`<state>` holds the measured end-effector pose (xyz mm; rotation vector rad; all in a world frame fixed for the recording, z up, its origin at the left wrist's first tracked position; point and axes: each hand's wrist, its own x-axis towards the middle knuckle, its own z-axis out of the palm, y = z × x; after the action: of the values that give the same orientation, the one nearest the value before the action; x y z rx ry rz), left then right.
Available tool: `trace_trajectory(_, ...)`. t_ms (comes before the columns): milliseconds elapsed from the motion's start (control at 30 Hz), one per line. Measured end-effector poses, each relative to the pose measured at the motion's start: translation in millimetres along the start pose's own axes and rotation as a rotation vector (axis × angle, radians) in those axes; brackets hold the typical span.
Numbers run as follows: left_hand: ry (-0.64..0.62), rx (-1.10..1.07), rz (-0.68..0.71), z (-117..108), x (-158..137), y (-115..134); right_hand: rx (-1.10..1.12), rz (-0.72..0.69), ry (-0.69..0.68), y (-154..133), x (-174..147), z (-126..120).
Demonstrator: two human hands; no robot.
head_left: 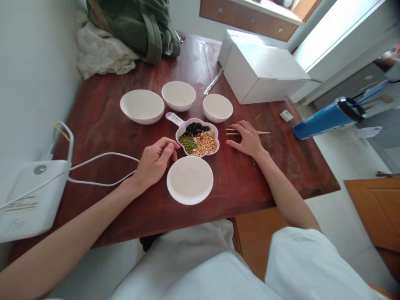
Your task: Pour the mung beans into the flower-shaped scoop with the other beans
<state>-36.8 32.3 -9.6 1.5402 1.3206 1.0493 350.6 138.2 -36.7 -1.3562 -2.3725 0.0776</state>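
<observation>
My left hand (158, 160) rests on the table with its fingers loosely curled, just left of a cloud-shaped dish. That dish (176, 133) has a purple rim and a short labelled handle; black beans (195, 128), green mung beans (188, 144) and yellow soybeans (206, 144) lie in it, with a few red and pale ones in the middle. Over a pair of chopsticks (263, 132) lies my right hand (246, 139), fingers apart, partly covering them. A white plate (190, 180) sits in front of the dish. Behind it stand three white bowls: left (142, 106), middle (178, 96), right (218, 108).
A white box (262, 68) stands at the back right, a green backpack (134, 29) at the back left. On the right are a blue tumbler (325, 120) and a small white adapter (286, 116). White cables (106, 155) run from a white device (34, 198) on the left.
</observation>
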Motion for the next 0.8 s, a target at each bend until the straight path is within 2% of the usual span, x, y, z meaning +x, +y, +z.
trace_trajectory(267,-0.016,0.067,0.029,2.1,-2.0,3.2,0.045,-0.044,-0.028,7.3,1.3,6.6)
trace_trajectory(367,-0.029,0.145,0.036,2.7,-1.1,2.4,0.04,-0.046,0.025,5.0,1.9,3.7)
trace_trajectory(467,-0.028,0.027,0.021,1.9,1.2,1.2,0.035,-0.115,0.145,-5.1,-9.1,-8.3)
trace_trajectory(567,-0.024,-0.166,-0.033,1.4,4.0,0.9,0.039,-0.157,0.404,-21.9,-47.4,-25.3)
trace_trajectory(633,-0.036,-0.197,-0.046,2.2,5.4,1.3,-0.065,-0.054,0.677,-33.6,-89.8,-33.9)
trace_trajectory(667,-0.042,-0.199,-0.043,3.0,5.8,1.6,-0.158,0.037,0.886,-39.0,-114.5,-36.3)
trace_trajectory(700,-0.04,-0.203,-0.038,3.9,6.0,2.0,-0.202,0.104,1.035,-44.2,-140.2,-37.1)
trace_trajectory(767,-0.024,-0.22,-0.034,6.0,6.3,2.5,-0.246,0.178,1.22,-54.9,-190.6,-34.5)
trace_trajectory(800,-0.016,-0.23,-0.034,6.9,6.3,2.6,-0.248,0.222,1.246,-60.8,-213.2,-31.6)
